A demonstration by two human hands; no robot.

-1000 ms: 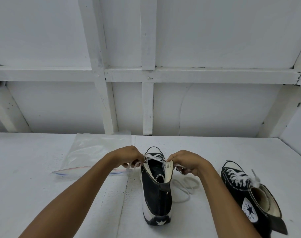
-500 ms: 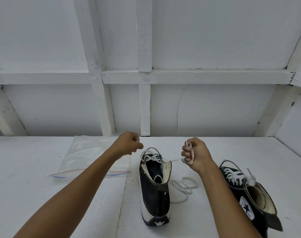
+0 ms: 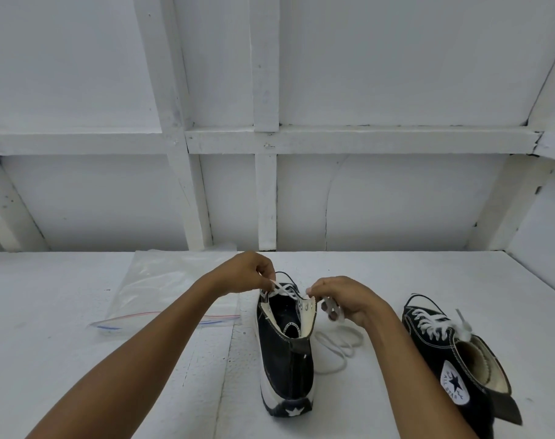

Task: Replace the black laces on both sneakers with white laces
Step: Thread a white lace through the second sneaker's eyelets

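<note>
both hands on the lace at the sneaker's top

head view: the sneaker [image 3: 285,353] stands upright on the white table [image 3: 79,375], heel toward the camera and collar spread wide. the white lace [image 3: 284,288] crosses the eyelets at its far end.

the left hand [image 3: 244,274] hangs just above the sneaker's left eyelet row, thumb and forefinger pinching a lace end that rises from there. the right hand [image 3: 345,301] is at the sneaker's right eyelet flap. its thumb and forefinger tips meet at the flap's edge, and its lower fingers are curled round a stretch of the same lace. whether those fingertips nip the flap or the lace i cannot tell. the slack lies in loops [image 3: 339,340] on the table just right of the sneaker, under the right wrist.

the second sneaker [image 3: 453,359] lies well to the right of the sneaker, tilted over with its star patch facing up. it is already laced in white, with one tip [image 3: 461,321] sticking up near its collar.

a clear zip bag [image 3: 162,289] lies flat to the left of the sneaker, its near edge partly behind the left forearm. beyond the sneaker is a white panelled wall [image 3: 396,201].
</note>
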